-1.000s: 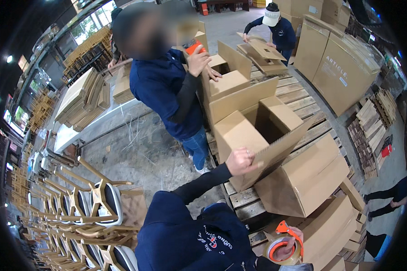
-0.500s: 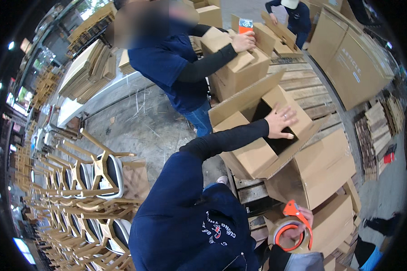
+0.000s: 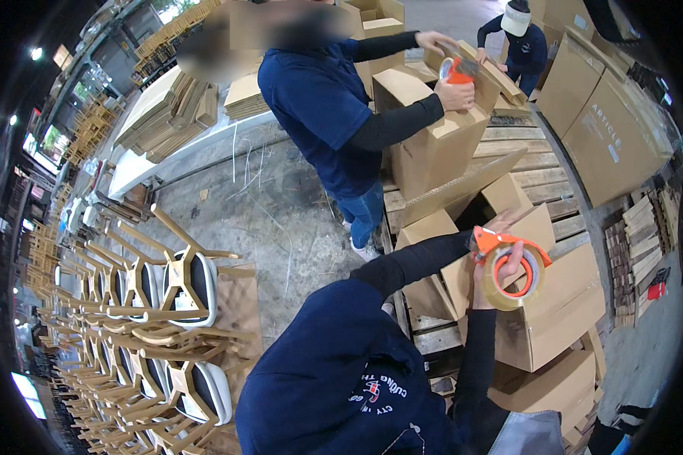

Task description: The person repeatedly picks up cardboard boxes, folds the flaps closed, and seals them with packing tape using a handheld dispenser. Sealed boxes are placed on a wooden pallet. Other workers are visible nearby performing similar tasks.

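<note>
My right hand [image 3: 481, 287] grips an orange tape dispenser [image 3: 535, 250] that carries a roll of clear tape [image 3: 534, 282]. It is raised over an open cardboard box [image 3: 431, 296]. My left hand [image 3: 501, 221] lies at the top of this box, fingers stretched out, partly covered by the dispenser. The box's far flap [image 3: 463, 182] stands up, and a dark gap shows between the inner flaps. Close by on the right is another cardboard box [image 3: 561, 303], under and beyond the dispenser.
Across from me a co-worker [image 3: 319, 106] holds a second orange tape dispenser [image 3: 460, 72] over a tall box [image 3: 432, 148]. Another person [image 3: 520, 45] bends over cardboard farther back. Upturned wooden chairs [image 3: 182, 288] crowd the left. Boxes stand on wooden pallets [image 3: 542, 171]; flat cardboard [image 3: 159, 114] is stacked behind.
My right hand has brought the tape dispenser up and forward from the lower right to beside my left hand. The box's flaps have shifted. The co-worker has moved their dispenser across their box.
</note>
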Action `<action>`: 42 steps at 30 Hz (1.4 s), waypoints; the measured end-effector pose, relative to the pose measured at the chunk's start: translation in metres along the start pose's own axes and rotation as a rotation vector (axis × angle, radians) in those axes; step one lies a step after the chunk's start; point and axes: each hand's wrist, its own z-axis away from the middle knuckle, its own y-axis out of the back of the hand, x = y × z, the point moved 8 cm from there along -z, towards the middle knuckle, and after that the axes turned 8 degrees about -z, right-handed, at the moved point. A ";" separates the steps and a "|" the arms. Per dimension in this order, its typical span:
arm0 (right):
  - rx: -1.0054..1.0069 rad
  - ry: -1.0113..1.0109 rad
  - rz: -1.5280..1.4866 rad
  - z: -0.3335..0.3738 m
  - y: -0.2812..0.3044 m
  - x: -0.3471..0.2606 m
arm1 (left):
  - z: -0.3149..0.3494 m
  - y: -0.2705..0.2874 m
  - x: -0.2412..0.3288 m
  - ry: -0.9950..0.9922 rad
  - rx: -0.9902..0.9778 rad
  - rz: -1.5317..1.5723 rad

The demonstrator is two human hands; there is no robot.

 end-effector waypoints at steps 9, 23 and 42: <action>0.116 -1.104 -0.852 0.009 0.005 0.083 | 0.034 -0.308 0.028 -0.251 0.357 -2.353; -0.138 -0.910 -1.444 0.013 -0.012 0.060 | 0.106 -0.179 0.003 0.432 0.528 -2.627; -0.009 -0.848 -0.149 -0.027 0.093 0.042 | -0.054 -0.032 0.062 0.589 0.652 -2.484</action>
